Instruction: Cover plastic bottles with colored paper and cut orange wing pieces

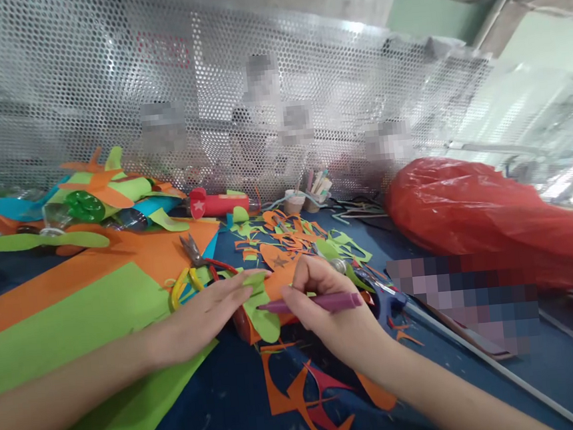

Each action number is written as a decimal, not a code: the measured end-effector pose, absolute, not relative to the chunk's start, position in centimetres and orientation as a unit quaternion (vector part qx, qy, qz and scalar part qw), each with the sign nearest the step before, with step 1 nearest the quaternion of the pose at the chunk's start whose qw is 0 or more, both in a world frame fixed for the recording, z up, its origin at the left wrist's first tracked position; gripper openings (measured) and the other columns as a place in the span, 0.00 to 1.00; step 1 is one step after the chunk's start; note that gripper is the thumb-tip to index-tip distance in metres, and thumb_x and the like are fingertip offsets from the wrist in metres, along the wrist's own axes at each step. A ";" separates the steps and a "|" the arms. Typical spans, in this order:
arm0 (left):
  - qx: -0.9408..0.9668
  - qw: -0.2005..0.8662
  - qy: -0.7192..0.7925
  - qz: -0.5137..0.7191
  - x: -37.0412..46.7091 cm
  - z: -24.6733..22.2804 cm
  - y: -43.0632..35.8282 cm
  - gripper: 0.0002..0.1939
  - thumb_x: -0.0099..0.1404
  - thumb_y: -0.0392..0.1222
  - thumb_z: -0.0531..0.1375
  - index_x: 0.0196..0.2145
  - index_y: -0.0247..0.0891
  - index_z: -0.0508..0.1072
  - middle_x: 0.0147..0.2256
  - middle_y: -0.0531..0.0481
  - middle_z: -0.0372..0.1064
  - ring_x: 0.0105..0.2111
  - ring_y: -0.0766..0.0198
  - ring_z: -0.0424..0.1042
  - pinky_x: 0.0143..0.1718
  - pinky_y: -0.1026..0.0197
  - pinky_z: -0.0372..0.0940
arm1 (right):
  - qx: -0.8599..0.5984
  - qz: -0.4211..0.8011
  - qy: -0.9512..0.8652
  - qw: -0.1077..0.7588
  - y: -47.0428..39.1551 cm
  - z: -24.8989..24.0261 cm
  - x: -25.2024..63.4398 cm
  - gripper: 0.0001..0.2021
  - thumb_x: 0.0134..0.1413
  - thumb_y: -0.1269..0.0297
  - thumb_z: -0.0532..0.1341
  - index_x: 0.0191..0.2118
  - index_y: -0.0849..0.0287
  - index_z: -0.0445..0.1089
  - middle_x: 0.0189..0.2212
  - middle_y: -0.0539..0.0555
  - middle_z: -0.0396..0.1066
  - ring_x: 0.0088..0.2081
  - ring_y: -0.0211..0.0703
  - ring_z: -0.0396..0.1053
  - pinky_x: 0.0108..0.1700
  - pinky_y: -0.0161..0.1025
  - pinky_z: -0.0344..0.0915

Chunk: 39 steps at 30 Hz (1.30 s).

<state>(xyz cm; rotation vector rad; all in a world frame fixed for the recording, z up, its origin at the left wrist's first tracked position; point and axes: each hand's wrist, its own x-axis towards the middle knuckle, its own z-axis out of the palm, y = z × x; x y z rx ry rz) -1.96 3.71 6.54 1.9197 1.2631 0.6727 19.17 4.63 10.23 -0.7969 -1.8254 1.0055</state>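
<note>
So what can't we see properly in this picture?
In the head view:
Part of the green cutout: hidden by the left hand.
Any marks from the purple marker: too small to tell.
People's heads behind the holed screen: pixelated.
The rest of the red plastic: cut off by the right edge.

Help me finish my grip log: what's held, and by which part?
Right hand: purple marker, by its barrel near the tip. Left hand touches green paper; grip unclear.

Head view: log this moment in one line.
right hand: holds purple marker, tip at green cutout | left hand: touching cutout | nearby: scissors, orange scraps
</note>
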 end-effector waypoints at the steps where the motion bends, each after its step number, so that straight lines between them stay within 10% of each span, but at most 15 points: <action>1: 0.738 0.378 0.496 0.257 -1.8 6.9 3.6 0.34 0.73 0.65 0.41 0.68 0.49 0.59 0.70 0.53 0.53 0.70 0.52 0.51 0.71 0.45 0.43 | -0.326 0.403 -0.738 0.433 4.7 10.1 19.2 0.12 0.55 0.65 0.59 0.24 0.54 0.55 0.20 0.42 0.54 0.21 0.32 0.51 0.24 0.33 0.53; 39: 0.756 0.352 0.502 0.228 -1.5 7.8 3.4 0.31 0.73 0.58 0.44 0.68 0.47 0.59 0.70 0.52 0.53 0.70 0.50 0.51 0.69 0.46 0.47 | -0.360 0.361 -0.744 0.433 4.5 10.2 19.2 0.11 0.50 0.68 0.57 0.23 0.53 0.52 0.20 0.42 0.51 0.22 0.33 0.49 0.23 0.33 0.51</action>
